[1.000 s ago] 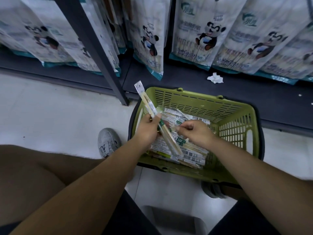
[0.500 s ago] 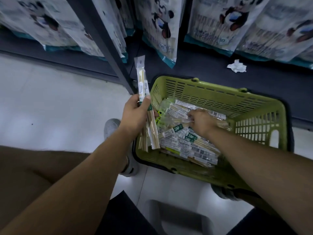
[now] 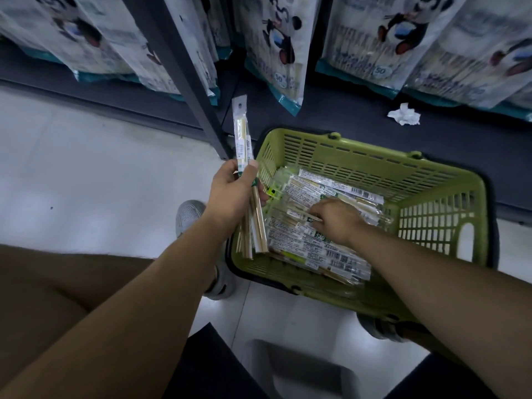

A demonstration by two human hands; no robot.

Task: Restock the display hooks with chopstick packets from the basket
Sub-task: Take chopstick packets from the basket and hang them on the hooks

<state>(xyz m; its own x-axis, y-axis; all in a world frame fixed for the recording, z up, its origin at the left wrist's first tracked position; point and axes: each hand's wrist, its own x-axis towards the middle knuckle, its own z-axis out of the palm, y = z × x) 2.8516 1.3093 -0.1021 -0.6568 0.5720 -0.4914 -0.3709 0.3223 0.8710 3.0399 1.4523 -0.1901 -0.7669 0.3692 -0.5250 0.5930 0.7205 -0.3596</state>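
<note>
A green plastic basket (image 3: 374,156) stands on the floor, holding several clear chopstick packets (image 3: 313,249) in a loose pile. My left hand (image 3: 233,194) grips a small bunch of chopstick packets (image 3: 241,139) upright at the basket's left rim, their hang-hole tops pointing up. My right hand (image 3: 335,218) is down inside the basket on the pile, its fingers pinching one packet (image 3: 305,217) that lies there. No display hooks are in view.
Large panda-print bags (image 3: 276,53) hang or stand along a dark low shelf (image 3: 345,116) behind the basket. A dark upright post (image 3: 187,76) rises left of the basket. A crumpled white paper (image 3: 403,115) lies on the shelf. My grey shoe (image 3: 188,214) is beside the basket.
My left hand lifted its packets to the basket's left rim and turned them upright. My right hand reached deeper onto the pile and took hold of another packet.
</note>
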